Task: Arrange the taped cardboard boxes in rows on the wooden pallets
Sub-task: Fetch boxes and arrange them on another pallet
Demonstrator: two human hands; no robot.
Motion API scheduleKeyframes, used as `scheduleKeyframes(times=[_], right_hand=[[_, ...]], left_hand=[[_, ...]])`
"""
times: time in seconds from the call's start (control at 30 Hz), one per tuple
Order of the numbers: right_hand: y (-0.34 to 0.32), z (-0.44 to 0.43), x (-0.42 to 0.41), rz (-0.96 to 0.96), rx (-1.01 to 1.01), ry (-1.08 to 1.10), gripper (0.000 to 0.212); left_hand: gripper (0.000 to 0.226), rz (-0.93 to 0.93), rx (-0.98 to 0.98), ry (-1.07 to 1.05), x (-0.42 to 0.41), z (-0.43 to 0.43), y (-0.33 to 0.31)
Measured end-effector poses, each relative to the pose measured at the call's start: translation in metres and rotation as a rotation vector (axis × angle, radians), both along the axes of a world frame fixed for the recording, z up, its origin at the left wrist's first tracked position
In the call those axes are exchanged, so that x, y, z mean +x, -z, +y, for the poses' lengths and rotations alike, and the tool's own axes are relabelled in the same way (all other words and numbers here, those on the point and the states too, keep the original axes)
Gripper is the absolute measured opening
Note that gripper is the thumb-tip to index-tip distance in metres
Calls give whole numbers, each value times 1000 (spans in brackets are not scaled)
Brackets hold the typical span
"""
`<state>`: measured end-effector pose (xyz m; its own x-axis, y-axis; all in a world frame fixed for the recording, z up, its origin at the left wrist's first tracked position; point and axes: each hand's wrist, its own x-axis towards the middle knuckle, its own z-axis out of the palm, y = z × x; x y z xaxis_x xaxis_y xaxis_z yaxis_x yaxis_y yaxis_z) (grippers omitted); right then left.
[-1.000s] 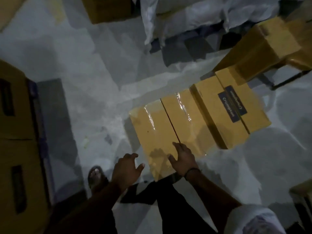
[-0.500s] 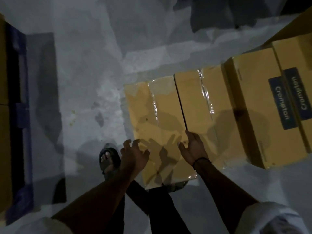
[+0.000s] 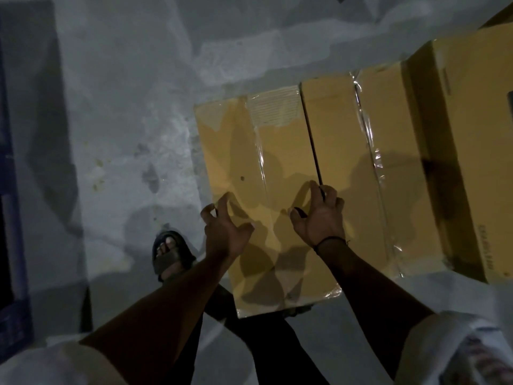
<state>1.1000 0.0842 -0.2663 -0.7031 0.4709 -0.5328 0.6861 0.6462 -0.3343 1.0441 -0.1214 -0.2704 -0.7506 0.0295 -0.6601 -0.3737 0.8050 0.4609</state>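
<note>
Two taped cardboard boxes lie side by side on the floor in front of me, the left box [image 3: 244, 168] and the right box [image 3: 347, 151], each with clear tape down its top. My left hand [image 3: 224, 229] hangs over the left box's near left edge, fingers spread and bent, holding nothing. My right hand [image 3: 319, 218] is over the dark gap between the two boxes, fingertips at the seam. Both hands cast shadows on the cardboard. I cannot tell whether they touch it.
A taller cardboard box [image 3: 460, 129] stands against the right box's far side. A dark blue pallet edge [image 3: 11, 207] runs along the left border. My sandalled foot [image 3: 169, 254] is on the grey concrete floor [image 3: 125, 107] just left of the boxes.
The view has dropped closer to the two boxes. Both hands have moved forward over them, the right hand from the left box's top to the seam between the boxes.
</note>
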Motion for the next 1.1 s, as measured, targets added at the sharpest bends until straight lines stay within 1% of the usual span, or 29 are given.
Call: scheduleKeyframes(times=[0.1,0.2,0.23,0.33,0.4,0.47,0.57,0.63,0.7,0.73,0.8,0.87,0.97,1.03,1.1], right_hand=[[-1,-5,-2,-11,25,-19,88],[-3,-6,-5,-68,24,-37,92],[-4,-4,-7,-82,8,-15,91],[-5,2,-23,-111,-94,147,88],[-6,1,-34,-92,-172,200,86],[-11,-3,-40,-25,-250,209,85],[-38,-21,-45,53,-324,167,91],[-69,-40,-50,80,-311,120,95],[-109,-62,-61,76,-263,74,97],[-132,-72,-69,78,-232,49,98],[-181,-93,-87,93,-128,-75,95],[-232,-114,-104,143,-19,-205,90],[-310,-147,-136,282,70,-286,84],[-363,-171,-159,353,131,-361,80],[-413,-193,-180,373,196,-427,77]], left_hand=[[103,-52,30,10,-6,-6,7],[108,-88,31,66,-11,-12,9],[108,-97,35,74,-11,-12,10],[106,-98,62,64,-16,-16,8],[104,-96,66,27,-20,-19,3],[101,-61,44,11,-25,-29,-8],[99,97,-21,40,-30,-59,-38],[99,184,-33,66,-35,-77,-67],[99,221,-58,83,-46,-90,-106],[100,241,-75,90,-52,-95,-129],[100,310,-99,92,-69,-110,-178],[98,328,-96,41,-86,-126,-231],[97,313,-62,-34,-110,-157,-316],[101,315,-51,-81,-122,-179,-368],[106,364,-54,-106,-129,-200,-415]])
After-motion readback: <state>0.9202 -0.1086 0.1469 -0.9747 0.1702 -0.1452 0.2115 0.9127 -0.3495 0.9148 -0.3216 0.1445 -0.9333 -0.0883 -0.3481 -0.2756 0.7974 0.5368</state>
